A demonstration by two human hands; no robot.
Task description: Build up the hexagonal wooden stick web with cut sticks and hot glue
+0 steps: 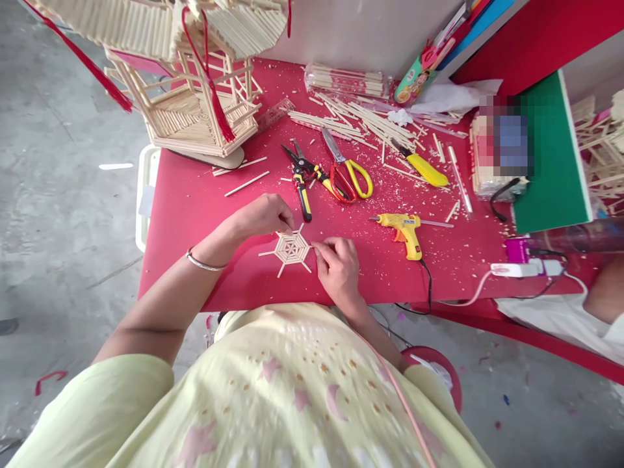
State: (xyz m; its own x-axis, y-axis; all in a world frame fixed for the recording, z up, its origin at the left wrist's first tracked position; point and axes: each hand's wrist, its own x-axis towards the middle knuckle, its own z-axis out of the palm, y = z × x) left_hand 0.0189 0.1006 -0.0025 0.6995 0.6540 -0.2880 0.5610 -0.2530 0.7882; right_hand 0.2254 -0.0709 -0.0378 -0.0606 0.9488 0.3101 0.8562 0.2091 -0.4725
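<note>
A small web-shaped piece of thin wooden sticks [291, 249], a hexagon with spokes reaching past its rim, lies on the red table in front of me. My left hand [267, 216] comes in from the upper left, its fingers closed at the far-left spoke; the fingertips are partly hidden. From the right, my right hand [337, 265] pinches the tip of the right-hand spoke between thumb and forefinger. A yellow glue gun [402, 229] lies to the right of that hand. Beyond the web are black-and-yellow pliers [303, 182] and red-and-yellow scissors [347, 170].
A stick-built pavilion [195, 117] with red tassels stands at the far left. Loose sticks [361, 117] and crumbs litter the table's back. A yellow utility knife [425, 169], a green board [553, 156] and a power strip [517, 269] lie rightward. Another person's arm [607, 289] shows at the right edge.
</note>
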